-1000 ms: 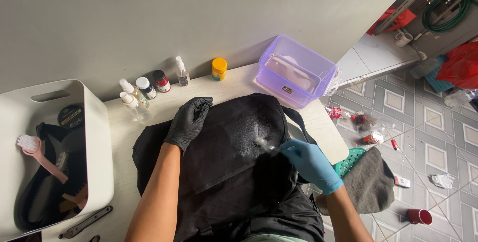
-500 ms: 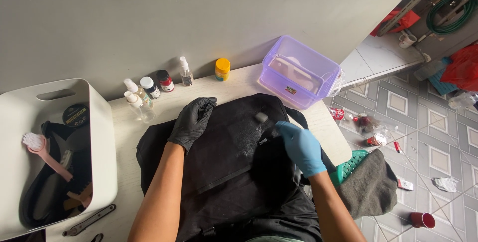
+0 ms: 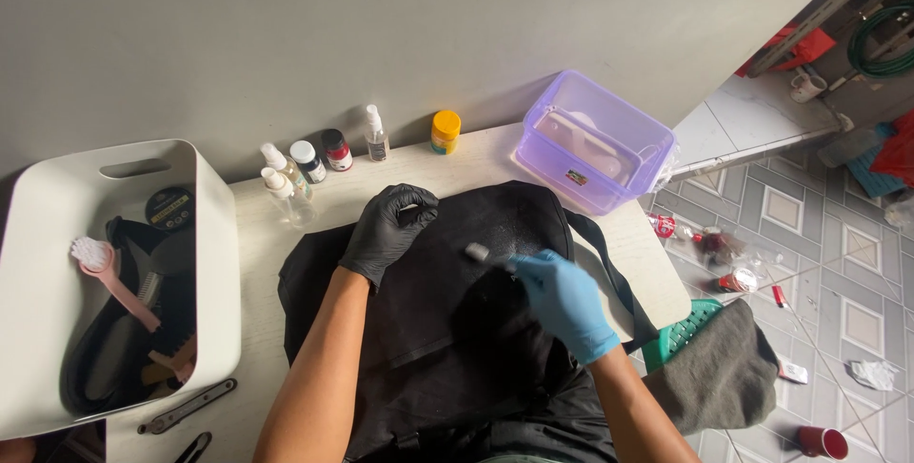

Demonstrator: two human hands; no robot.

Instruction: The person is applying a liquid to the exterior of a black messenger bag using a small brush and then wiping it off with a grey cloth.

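Note:
A black bag (image 3: 447, 330) lies flat on the white table (image 3: 257, 235). My left hand (image 3: 386, 230), in a black glove, presses down on the bag's upper left part. My right hand (image 3: 562, 296), in a blue glove, holds a small brush (image 3: 479, 254) whose pale head touches the bag's fabric near its middle. A lighter, damp-looking patch shows on the bag just above the brush.
A white bin (image 3: 57, 282) at the left holds brushes and dark items. Several small bottles (image 3: 309, 163) and a yellow-capped jar (image 3: 445, 130) line the wall. A purple plastic tub (image 3: 595, 139) sits at the back right. Metal tools (image 3: 186, 406) lie near the front edge. Litter covers the tiled floor.
My right hand has moved up and left across the bag with the brush. My left hand has stayed pressed on the bag.

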